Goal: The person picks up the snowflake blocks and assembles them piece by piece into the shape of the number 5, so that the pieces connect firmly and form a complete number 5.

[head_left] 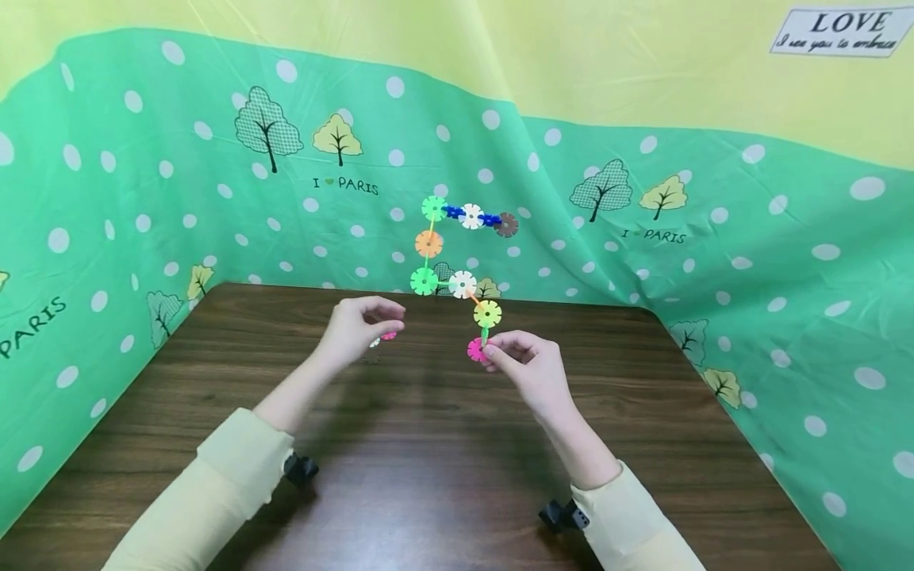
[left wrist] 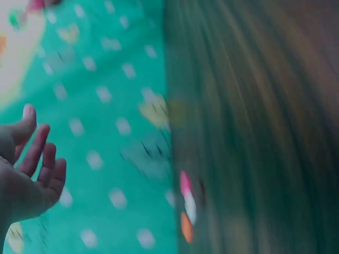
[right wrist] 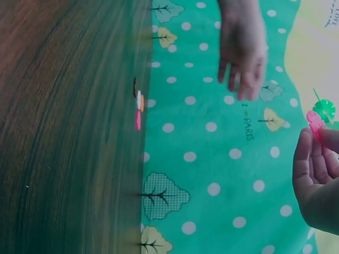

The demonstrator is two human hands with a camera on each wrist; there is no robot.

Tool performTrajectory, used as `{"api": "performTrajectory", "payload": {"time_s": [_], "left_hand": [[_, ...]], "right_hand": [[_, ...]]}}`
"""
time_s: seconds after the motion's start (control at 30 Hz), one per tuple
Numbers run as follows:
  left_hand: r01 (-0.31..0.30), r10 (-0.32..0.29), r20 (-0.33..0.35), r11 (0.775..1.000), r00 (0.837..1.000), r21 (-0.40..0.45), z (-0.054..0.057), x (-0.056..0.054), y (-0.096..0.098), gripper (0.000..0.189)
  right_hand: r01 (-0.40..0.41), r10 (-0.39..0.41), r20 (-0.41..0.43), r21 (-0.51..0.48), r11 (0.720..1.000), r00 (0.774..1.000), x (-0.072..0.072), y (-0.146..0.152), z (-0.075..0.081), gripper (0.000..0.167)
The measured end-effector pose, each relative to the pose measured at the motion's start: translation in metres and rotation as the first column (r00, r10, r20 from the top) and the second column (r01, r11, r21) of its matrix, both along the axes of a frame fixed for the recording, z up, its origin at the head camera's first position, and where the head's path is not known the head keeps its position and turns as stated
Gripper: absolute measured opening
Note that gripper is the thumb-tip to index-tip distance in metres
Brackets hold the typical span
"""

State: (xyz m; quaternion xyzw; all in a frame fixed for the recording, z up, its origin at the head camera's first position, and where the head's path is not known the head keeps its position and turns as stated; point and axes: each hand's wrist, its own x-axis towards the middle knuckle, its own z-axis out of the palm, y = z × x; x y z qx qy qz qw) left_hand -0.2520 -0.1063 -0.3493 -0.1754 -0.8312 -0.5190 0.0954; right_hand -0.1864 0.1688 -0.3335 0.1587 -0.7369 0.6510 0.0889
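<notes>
My right hand point(head_left: 534, 371) pinches a pink snowflake disc point(head_left: 474, 350) at the lower end of a chain of notched plastic discs, held up in the air. From there the chain runs up through a yellow disc point(head_left: 488, 314), a white disc point(head_left: 462, 284), a green disc point(head_left: 424, 281) and an orange disc point(head_left: 428, 244). At the top it bends right, past blue discs to a brown disc point(head_left: 506, 225). Left of the chain, my left hand point(head_left: 357, 329) hovers with nothing in its relaxed fingers; its wrist view is blurred.
Several loose discs, among them a pink disc point(right wrist: 138, 120) and an orange disc point(left wrist: 186, 227), lie on the dark wooden table point(head_left: 428, 460), partly hidden behind my left hand in the head view. A green dotted cloth point(head_left: 321, 230) hangs around the table's back and sides.
</notes>
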Motion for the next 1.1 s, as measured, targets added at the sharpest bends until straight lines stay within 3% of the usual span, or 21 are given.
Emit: {"api": "performTrajectory", "payload": {"time_s": [0.17,0.37,0.5,0.6,0.73,0.8,0.93,1.1], "left_hand": [[0.003,0.002,0.038,0.989,0.999,-0.145,-0.021,-0.031,-0.03,0.025],[0.067,-0.052,0.054,0.943,0.997,-0.327,-0.046,-0.05,-0.043,0.022],[0.123,-0.108,0.061,0.889,0.992,-0.442,-0.06,-0.056,-0.047,0.021],[0.146,-0.147,0.042,0.831,0.988,-0.536,-0.069,-0.059,-0.049,0.024],[0.127,-0.136,0.033,0.769,0.99,-0.627,-0.076,-0.059,-0.047,0.026],[0.119,-0.114,0.049,0.752,0.992,-0.649,-0.077,-0.058,-0.045,0.025],[0.111,-0.085,0.071,0.744,0.994,-0.659,-0.079,-0.058,-0.044,0.022],[0.102,-0.083,0.06,0.788,0.995,-0.607,-0.077,-0.056,-0.043,0.025]], "right_hand": [[0.024,-0.024,-0.015,0.011,1.0,1.0,-0.003,0.001,0.001,0.02],[0.034,-0.034,-0.04,0.021,0.999,0.999,-0.007,-0.001,0.0,0.017],[0.028,-0.028,-0.047,0.01,1.0,0.998,-0.01,-0.004,0.001,0.016],[0.019,-0.019,-0.043,-0.011,1.0,0.999,-0.01,-0.006,0.002,0.015],[0.006,-0.007,-0.04,-0.03,1.0,0.999,-0.01,-0.009,0.003,0.016],[0.0,-0.002,-0.041,-0.039,0.999,0.999,-0.01,-0.01,0.003,0.016],[-0.002,0.0,-0.039,-0.05,0.999,0.999,-0.009,-0.011,0.005,0.017],[0.007,-0.008,-0.019,-0.05,0.999,1.0,-0.008,-0.011,0.006,0.018]]}}
